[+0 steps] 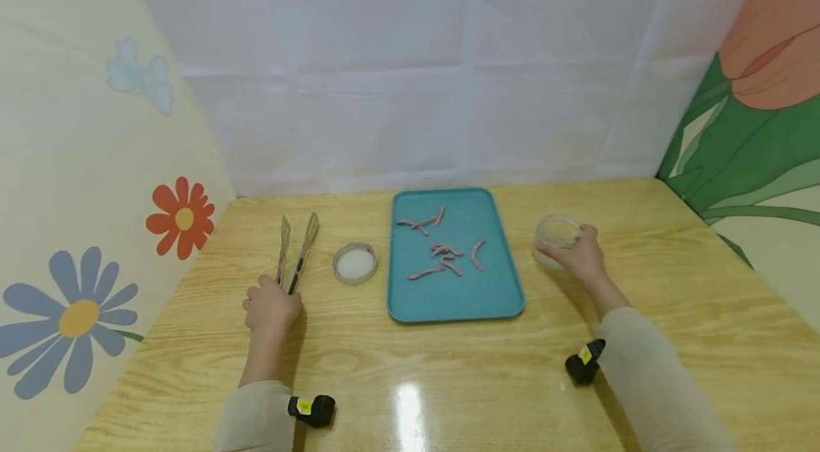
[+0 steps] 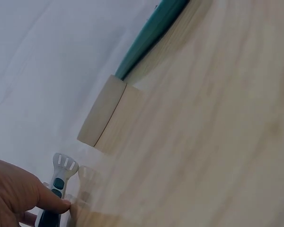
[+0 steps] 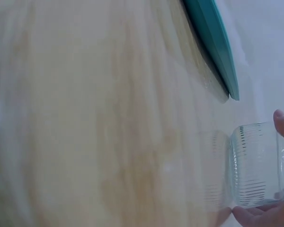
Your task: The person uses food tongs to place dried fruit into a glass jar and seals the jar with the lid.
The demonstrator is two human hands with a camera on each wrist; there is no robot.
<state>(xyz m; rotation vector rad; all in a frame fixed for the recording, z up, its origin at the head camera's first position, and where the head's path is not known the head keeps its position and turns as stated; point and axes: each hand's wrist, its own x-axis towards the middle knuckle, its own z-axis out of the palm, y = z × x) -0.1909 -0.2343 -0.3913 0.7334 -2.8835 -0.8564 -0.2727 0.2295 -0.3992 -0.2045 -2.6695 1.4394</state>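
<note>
At the left of the table, my left hand [image 1: 272, 306] holds a pair of tongs [image 1: 296, 270] near the handle end. Their two arms spread apart and end in slotted heads pointing away from me. In the left wrist view the thumb lies against the tongs [image 2: 58, 184]. My right hand [image 1: 581, 256] grips a clear glass jar [image 1: 559, 231] around its side, right of the tray. The right wrist view shows the jar's ribbed wall [image 3: 253, 165] between thumb and fingers, its base at the tabletop. Several thin pink strips [image 1: 446, 250] lie scattered on the blue tray [image 1: 461, 302].
A round lid [image 1: 354, 263] with a pale inside lies between the tongs and the tray. The wooden table [image 1: 359, 374] has a white cloth [image 1: 410, 82] behind it. Flower-printed panels [image 1: 70, 174] stand on both sides. A small black camera sits at each wrist.
</note>
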